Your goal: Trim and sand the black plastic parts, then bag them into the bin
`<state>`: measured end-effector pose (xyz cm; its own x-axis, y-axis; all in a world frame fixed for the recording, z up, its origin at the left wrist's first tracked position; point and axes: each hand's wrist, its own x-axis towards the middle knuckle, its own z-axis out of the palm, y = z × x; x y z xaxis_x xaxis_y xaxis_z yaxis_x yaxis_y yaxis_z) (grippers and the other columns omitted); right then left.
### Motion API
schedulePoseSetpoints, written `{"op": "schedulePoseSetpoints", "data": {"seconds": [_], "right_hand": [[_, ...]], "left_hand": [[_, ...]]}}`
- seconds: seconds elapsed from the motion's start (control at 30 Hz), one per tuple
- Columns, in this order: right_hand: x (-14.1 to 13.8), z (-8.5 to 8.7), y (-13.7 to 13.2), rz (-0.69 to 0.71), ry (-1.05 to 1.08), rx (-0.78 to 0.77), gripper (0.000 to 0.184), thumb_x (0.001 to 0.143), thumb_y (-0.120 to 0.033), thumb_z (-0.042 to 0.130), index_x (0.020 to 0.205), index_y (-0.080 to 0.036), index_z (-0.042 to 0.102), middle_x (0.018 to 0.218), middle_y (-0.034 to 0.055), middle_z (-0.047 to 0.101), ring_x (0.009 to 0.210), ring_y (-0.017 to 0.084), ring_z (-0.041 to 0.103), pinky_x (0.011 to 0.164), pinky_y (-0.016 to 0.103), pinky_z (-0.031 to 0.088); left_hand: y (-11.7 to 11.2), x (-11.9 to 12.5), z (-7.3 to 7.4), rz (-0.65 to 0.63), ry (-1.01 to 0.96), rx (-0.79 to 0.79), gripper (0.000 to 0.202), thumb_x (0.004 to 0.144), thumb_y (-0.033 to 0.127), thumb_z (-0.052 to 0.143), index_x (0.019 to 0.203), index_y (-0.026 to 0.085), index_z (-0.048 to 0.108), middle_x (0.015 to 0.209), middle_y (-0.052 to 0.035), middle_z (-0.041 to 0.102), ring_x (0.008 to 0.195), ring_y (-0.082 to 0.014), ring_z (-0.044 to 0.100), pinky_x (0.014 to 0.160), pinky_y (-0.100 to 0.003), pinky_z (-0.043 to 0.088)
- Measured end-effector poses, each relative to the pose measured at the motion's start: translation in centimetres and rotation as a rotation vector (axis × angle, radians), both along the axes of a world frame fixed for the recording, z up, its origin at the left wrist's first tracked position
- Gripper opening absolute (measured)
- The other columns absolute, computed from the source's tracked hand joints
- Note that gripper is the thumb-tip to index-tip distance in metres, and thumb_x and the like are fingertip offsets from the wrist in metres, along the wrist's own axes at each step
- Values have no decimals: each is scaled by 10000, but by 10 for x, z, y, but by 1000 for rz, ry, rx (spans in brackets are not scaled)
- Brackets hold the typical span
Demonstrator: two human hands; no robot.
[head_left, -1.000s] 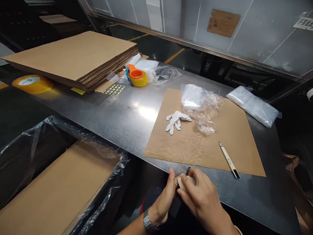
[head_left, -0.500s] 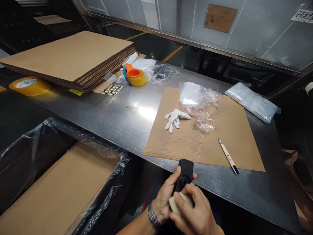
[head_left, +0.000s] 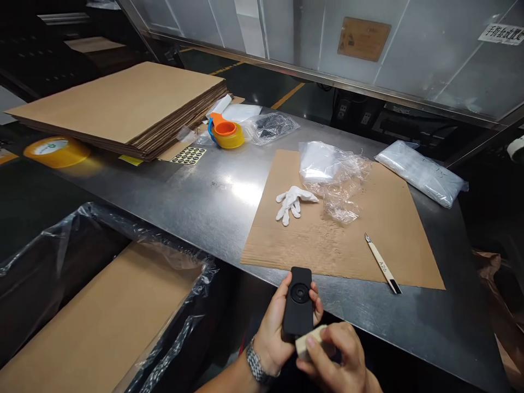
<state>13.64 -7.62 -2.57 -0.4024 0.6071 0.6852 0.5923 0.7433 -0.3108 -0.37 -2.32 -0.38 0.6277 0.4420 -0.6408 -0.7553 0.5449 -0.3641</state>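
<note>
My left hand [head_left: 273,333], with a metal watch on the wrist, is wrapped round a flat black device [head_left: 298,301] with a round dimple near its top, held upright in front of the steel table's near edge. My right hand [head_left: 338,360] pinches a small cream block [head_left: 308,341] against the device's lower end. Both hands sit below the brown cardboard sheet [head_left: 385,218] on the table. On that sheet lie a white glove [head_left: 291,201], crumpled clear plastic bags [head_left: 333,177] and a thin craft knife [head_left: 382,265].
The steel table [head_left: 196,191] carries a stack of cardboard sheets [head_left: 118,103] at the back left, an orange tape dispenser [head_left: 226,132], a sticker sheet [head_left: 188,155] and a sealed bag [head_left: 421,173] at right. A plastic-lined box holding cardboard [head_left: 98,316] stands at lower left, and a yellow tape roll [head_left: 55,151] lies at the far left.
The black device has come up from under my hands and now stands fully in view. My right hand has slid down with the cream block to the device's lower end.
</note>
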Motion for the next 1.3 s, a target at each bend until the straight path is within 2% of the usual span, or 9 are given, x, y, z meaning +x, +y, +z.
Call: {"op": "schedulePoseSetpoints", "data": {"seconds": [0.2,0.37,0.5,0.6,0.7,0.8,1.0,1.17,1.3], "right_hand": [[43,-19,38,-358,19,-173,330,847,-223,561,1173,-185,534,1020,103,459,875,197,540,683,316,510],[59,-26,101,-550,-234,-336,314,885,-413,445,971,-170,625,915,110,527,785,226,545,671,376,490],[48,-17,103,-538,-228,-361,397,896,-449,392,1068,-155,595,966,153,570,870,283,539,737,460,472],[27,-2,77,-255,35,-615,463,908,-434,390,1302,-192,409,1106,132,557,938,230,563,794,385,493],[7,10,55,-69,385,-875,465,879,-371,502,1310,-249,377,1102,81,589,974,177,589,814,293,506],[-4,16,50,-87,696,-978,332,847,-281,576,1168,-282,489,988,27,640,931,135,614,765,215,515],[-8,20,49,-25,986,-972,211,804,-228,638,997,-301,596,923,-22,667,861,95,630,764,165,503],[-7,19,43,-15,932,-902,250,784,-237,663,1019,-304,608,936,-15,649,876,111,606,771,180,489],[-3,18,43,16,844,-853,217,784,-318,659,995,-289,617,930,-1,606,896,134,568,771,212,470]], "left_hand": [[6,-15,3,-60,45,316,613,865,558,317,859,19,608,727,-87,611,622,-150,583,743,-379,498],[0,-15,4,-207,209,528,514,832,515,433,855,48,646,682,-94,626,607,-158,590,590,-261,461],[-11,-10,3,-103,713,680,262,817,338,567,1023,189,634,971,-63,649,822,-161,599,750,-266,459],[-15,-10,1,-176,1080,913,326,800,293,601,1124,258,610,1166,-53,587,1115,-198,501,979,-289,350],[-18,-13,3,-330,1260,1191,378,794,255,602,1171,273,600,1210,-69,559,1162,-231,471,1015,-316,329],[-26,-13,7,-327,1214,1204,351,790,257,602,1139,277,629,1160,-77,601,1104,-245,525,946,-312,406],[-39,-4,5,17,983,970,444,745,335,661,1176,289,562,1096,-78,640,908,-217,634,811,-303,476],[-37,-3,-5,-358,525,1001,570,822,601,387,1136,140,504,726,-126,683,505,-166,624,443,-224,436],[-37,-3,-13,-366,478,995,606,808,637,363,1081,118,515,585,-84,652,435,-137,572,404,-196,396]]}}
